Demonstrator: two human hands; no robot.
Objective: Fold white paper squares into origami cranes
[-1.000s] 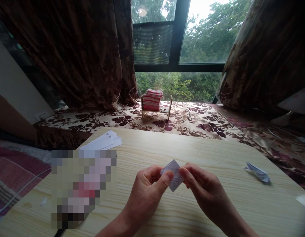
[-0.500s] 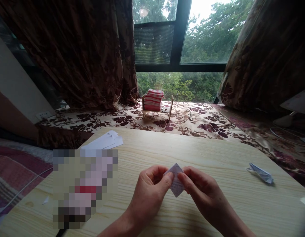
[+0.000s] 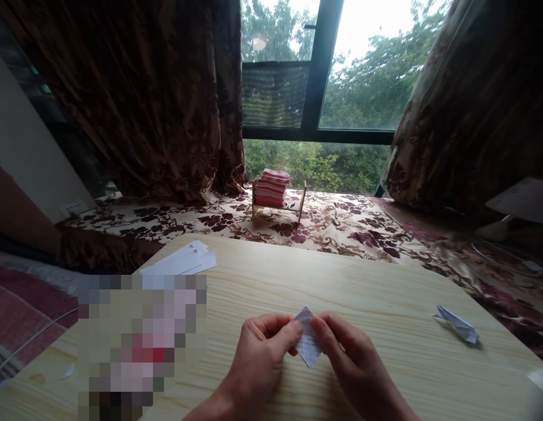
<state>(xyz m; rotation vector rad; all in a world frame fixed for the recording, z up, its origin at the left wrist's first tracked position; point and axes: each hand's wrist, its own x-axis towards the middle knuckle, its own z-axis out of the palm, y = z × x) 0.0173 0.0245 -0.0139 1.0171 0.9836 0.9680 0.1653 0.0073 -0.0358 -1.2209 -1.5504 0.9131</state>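
A small diamond of folded paper [image 3: 308,344], white with rows of faint print, is held upright just over the wooden table [image 3: 368,292]. My left hand [image 3: 265,351] pinches its left corner between thumb and fingers. On the opposite corner, my right hand [image 3: 344,342] grips it the same way, thumb on the near face. Some fingertips are hidden behind the paper. To the right lies a slim folded paper piece [image 3: 456,325], pointed at one end.
White paper sheets [image 3: 177,259] lie at the table's back left, beside a pixelated patch. A paper scrap [image 3: 68,371] is at the left. Beyond the table, a small wooden rack [image 3: 302,202] holds folded red-and-white striped cloths [image 3: 271,188] on a floral cover. A lamp [image 3: 523,199] stands at the right.
The view has tilted up slightly, so the scene sits lower. Both hands still pinch the paper, and the right thumb has shifted a little up and inward over it.
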